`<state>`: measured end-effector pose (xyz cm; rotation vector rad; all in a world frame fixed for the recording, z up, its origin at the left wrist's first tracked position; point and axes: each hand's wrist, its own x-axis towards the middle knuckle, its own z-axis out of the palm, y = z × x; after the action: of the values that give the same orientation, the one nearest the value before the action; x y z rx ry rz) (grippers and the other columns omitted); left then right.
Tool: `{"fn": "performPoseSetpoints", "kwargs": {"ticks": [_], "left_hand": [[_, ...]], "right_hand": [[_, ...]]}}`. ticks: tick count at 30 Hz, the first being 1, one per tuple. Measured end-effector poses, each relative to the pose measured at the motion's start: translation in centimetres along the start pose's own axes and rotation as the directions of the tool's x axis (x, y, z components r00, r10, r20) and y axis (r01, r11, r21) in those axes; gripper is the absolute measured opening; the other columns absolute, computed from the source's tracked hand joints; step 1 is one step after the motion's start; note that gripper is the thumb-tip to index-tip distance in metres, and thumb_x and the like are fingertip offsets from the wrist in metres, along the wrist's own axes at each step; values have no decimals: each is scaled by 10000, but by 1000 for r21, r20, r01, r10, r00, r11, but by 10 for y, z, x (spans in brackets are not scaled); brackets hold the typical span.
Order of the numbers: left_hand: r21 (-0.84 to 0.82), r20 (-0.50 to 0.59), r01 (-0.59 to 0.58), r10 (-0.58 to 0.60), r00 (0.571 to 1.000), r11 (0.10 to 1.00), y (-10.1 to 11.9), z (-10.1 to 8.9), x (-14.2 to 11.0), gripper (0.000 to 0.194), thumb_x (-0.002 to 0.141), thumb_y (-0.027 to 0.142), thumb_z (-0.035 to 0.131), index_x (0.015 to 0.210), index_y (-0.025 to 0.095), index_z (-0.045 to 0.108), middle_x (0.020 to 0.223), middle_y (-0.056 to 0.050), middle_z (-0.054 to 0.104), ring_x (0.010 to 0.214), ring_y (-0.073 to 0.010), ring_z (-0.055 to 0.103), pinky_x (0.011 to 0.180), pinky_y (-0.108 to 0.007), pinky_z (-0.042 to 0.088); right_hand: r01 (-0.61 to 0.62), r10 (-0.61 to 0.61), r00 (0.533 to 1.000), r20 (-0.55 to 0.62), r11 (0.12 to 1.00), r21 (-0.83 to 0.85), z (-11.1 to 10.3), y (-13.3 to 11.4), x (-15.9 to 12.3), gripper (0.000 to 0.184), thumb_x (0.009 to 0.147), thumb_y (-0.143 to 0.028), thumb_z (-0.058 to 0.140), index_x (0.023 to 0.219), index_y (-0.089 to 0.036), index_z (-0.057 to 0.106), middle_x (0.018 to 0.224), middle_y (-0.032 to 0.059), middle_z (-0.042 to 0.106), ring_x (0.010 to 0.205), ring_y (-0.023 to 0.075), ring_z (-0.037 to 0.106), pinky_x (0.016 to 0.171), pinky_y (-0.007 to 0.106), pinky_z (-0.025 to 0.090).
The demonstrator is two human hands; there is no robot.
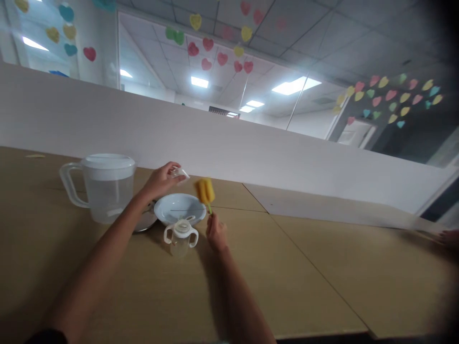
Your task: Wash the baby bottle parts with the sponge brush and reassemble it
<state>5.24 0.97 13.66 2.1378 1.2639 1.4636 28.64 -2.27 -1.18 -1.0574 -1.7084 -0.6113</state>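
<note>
My left hand (164, 180) is closed on a small clear plastic piece (181, 175), perhaps a bottle cover, above the back of a white bowl (163, 210). In my right hand (217, 232) is the thin green handle of a yellow sponge brush (204, 191). The brush head points up, slightly blurred, just right of the bowl. A clear baby bottle (180, 244) with two white handles stands upright and without a lid in front of the bowl, left of my right hand. Something pale, perhaps a spoon end, shows at the bowl's front rim.
A large clear pitcher (111, 196) with a white lid stands at the left. A round metal dish (146, 222) is partly hidden by my left forearm. Behind the wooden table (304, 277) runs a low white wall (215, 138) with glass above. Another person's hand (450, 237) shows at the right edge.
</note>
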Motion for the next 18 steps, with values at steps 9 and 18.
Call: {"fn": "performPoseSetpoints", "kwargs": {"ticks": [9, 18], "left_hand": [[709, 262, 145, -449, 854, 690, -63, -23, -2, 427, 634, 113, 654, 1059, 150, 680, 1107, -140, 692, 1039, -275, 639, 803, -270, 477], [761, 300, 146, -543, 784, 632, -78, -3, -7, 373, 512, 168, 762, 880, 219, 722, 981, -72, 733, 904, -244, 672, 707, -252, 483]], "right_hand": [[-326, 335, 935, -118, 941, 90, -3, 7, 4, 505, 991, -433, 175, 979, -132, 580, 537, -26, 513, 423, 95, 470, 433, 196, 331], [-332, 339, 940, -36, 934, 131, 9, 14, -4, 491, 978, -438, 198, 988, -140, 589, 552, -9, 544, 439, 108, 473, 460, 208, 326]]}}
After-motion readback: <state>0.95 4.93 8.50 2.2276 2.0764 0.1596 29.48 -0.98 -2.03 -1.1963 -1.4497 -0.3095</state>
